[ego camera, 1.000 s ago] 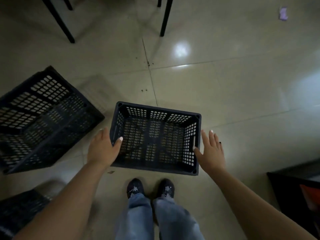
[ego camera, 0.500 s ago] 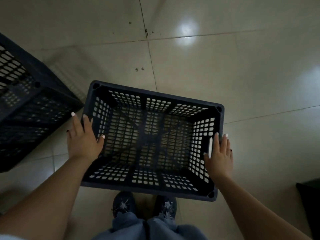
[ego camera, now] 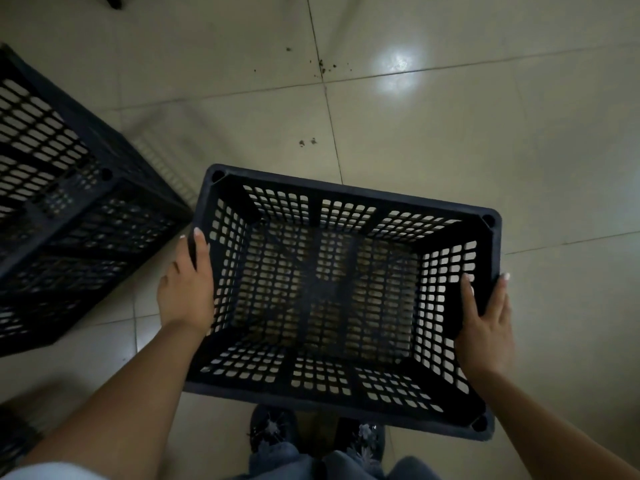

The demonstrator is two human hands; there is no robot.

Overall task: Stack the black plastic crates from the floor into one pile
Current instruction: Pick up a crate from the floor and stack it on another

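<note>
An upright black slotted crate fills the middle of the head view, its open top facing me. My left hand grips its left rim, thumb over the top edge. My right hand grips the right rim, thumb inside the wall and fingers outside. Whether the crate is off the floor is unclear. A second black crate lies tipped on its side at the left, close to the first crate's far left corner.
Pale glossy floor tiles spread to the far side and right, with a few dark crumbs near a grout line. My shoes stand just under the crate's near edge. A dark furniture leg shows at the top left.
Both hands went from hovering beside the crate to gripping its side rims. The crate now looks larger and nearer in view, and the camera has dipped lower over it.
</note>
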